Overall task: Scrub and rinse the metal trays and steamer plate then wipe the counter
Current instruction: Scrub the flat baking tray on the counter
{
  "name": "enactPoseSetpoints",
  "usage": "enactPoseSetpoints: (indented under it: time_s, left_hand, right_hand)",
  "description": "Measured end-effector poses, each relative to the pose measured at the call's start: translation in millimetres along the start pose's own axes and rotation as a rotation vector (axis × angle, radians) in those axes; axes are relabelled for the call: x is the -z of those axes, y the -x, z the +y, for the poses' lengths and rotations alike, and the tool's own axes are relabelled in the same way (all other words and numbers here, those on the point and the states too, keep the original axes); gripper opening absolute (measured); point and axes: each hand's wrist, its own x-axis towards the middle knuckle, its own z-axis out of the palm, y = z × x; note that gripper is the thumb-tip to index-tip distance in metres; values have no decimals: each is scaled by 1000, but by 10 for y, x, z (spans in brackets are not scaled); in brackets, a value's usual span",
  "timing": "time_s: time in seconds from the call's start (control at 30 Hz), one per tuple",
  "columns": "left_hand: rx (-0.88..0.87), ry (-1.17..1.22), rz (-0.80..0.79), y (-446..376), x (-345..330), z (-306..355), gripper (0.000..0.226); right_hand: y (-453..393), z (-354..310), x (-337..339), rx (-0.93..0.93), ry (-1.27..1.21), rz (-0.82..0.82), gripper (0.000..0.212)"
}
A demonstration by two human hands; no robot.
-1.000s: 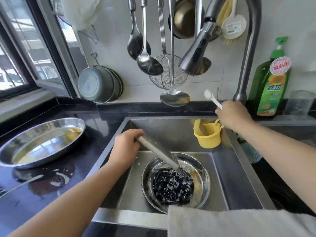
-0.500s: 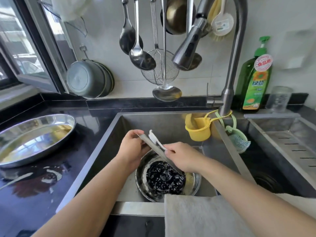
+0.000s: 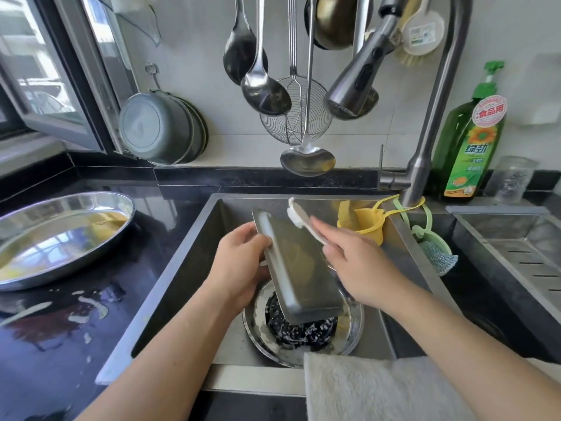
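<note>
My left hand [image 3: 239,262] grips the left edge of a rectangular metal tray [image 3: 299,268], tilted with its underside toward me over the sink [image 3: 194,268]. My right hand [image 3: 355,268] holds a white brush [image 3: 299,218] whose head rests on the tray's upper end. Below them a round metal plate [image 3: 353,332] lies on the sink floor with a dark, soapy perforated steamer plate [image 3: 300,332] inside it. A large oval metal tray [image 3: 57,235] holding some liquid sits on the black counter [image 3: 60,360] at the left.
The tap's spray head [image 3: 355,83] hangs over the sink, with ladles and a wire skimmer [image 3: 296,113] on the wall behind. A yellow cup [image 3: 365,224], a green scrubber holder [image 3: 434,247], a soap bottle [image 3: 469,147] and a jar stand right. A white towel [image 3: 379,387] drapes the front edge. Puddles lie on the counter.
My right hand came from the tap area with the brush and set it on the tray. My left hand has turned the tray from edge-on to show its broad underside.
</note>
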Motion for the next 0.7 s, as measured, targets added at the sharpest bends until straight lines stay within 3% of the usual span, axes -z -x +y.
enactPoseSetpoints:
  time_s: [0.17,0.23,0.33,0.5,0.7]
  left_hand:
    - [-127,71,-22,79,-104,26,22]
    - [-154,61,-92,107,-164,-31,35]
    - [-144,76,-148,120,-224,-62,52]
    - [-145,90,-202,163,-280,-52,61]
    - [-159,109,-196,214,-338,-120,63]
  right_hand:
    - [172,-314,97,164,172,-48,60]
    - [129,-383,69,187,221,-10,59]
    - [51,-400,56,145,196,76,60]
    - [107,-479,-10,90,188,184,60]
    - [137,-485,19,74,83,121,55]
